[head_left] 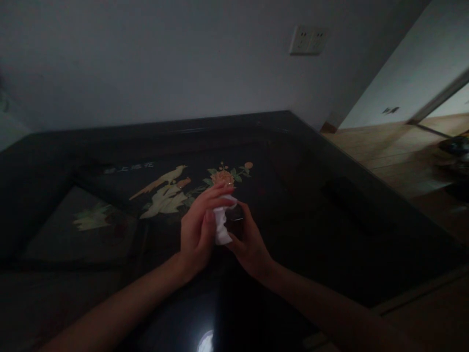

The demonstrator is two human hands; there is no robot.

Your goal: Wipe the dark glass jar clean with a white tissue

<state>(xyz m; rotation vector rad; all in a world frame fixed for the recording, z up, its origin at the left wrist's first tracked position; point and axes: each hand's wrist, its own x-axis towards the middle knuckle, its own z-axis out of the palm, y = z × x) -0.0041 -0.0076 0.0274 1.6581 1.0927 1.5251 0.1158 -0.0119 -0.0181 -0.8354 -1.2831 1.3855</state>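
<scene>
Above the dark, glossy tabletop point(304, 171), my two hands come together near the middle of the view. My left hand point(200, 222) is closed on a crumpled white tissue point(222, 230) and presses it to the side of a glass cup point(235, 213). Around the cup's right side curl the fingers of my right hand point(252, 244). The cup looks dark and see-through, with a faint glint on its rim. Much of it is hidden by my fingers and the tissue, and the light is dim.
Behind the hands, the tabletop bears a picture of pale birds point(166, 178) and a pink flower point(222, 177). A dark oblong thing point(351, 200) lies to the right. A wall socket point(309, 40) is above the table's back edge. Tiled floor point(377, 146) shows at right.
</scene>
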